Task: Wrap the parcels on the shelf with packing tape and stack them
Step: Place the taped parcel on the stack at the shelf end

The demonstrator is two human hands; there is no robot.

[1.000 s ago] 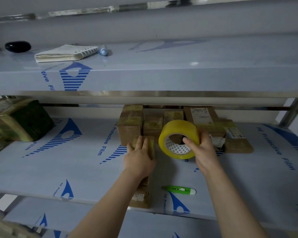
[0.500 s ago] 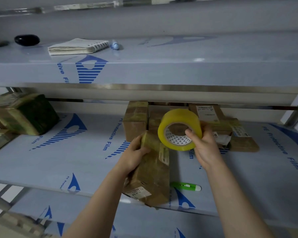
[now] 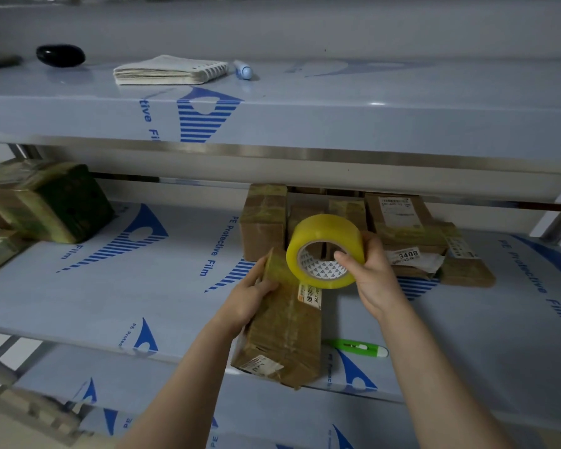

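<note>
Mate: Where's everything?

Me: The shelf (image 3: 110,303) carries a cluster of brown parcels (image 3: 266,222) at the back. One long parcel (image 3: 285,332) lies tipped in front, its near end seeming to overhang the shelf edge; my left grip (image 3: 246,299) is curled round its far end. My right grip (image 3: 373,277) pinches the yellow tape roll (image 3: 326,251) — one digit in the core — just above that parcel.

Mate: What could go wrong?

Me: If my left grip slackens while I pull tape, I reckon the overhanging end drops. Tape could crease too, with one hand steadying. The green cutter (image 3: 357,348) lies near, easily knocked off.
</note>
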